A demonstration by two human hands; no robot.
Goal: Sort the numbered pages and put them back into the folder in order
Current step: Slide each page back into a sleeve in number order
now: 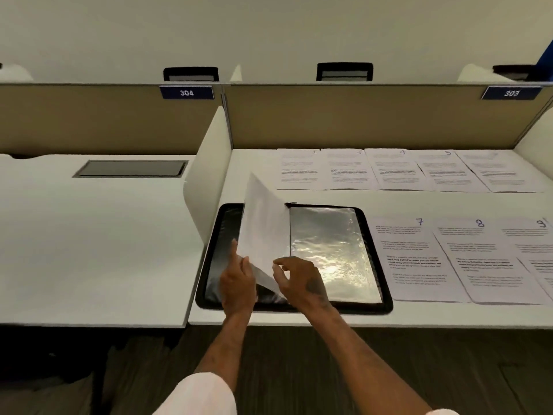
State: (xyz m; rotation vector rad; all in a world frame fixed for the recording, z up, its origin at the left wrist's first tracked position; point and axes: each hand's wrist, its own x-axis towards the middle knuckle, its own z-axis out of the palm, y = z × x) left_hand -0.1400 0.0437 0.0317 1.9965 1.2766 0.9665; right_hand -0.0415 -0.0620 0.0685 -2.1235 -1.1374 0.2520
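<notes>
Progress: you look early in the refill. One white leaf [263, 223] stands in the open folder [371, 235]; the sleeve at its 3 o'clock shows empty.
Left to do: five pages [401, 170] wait at the folder's 1 o'clock, 4 and 5 legible; 7, 8 and 9 [419, 259] lie at its 3 o'clock on the desk [329, 196].
Left hand [238, 283]: your forefinger lies straight against the leaf's left face, gripping nothing.
Right hand [302, 280]: your curled fingers seem to pinch the leaf's lower edge.
Leaf: upright at the spine, between both hands.
</notes>
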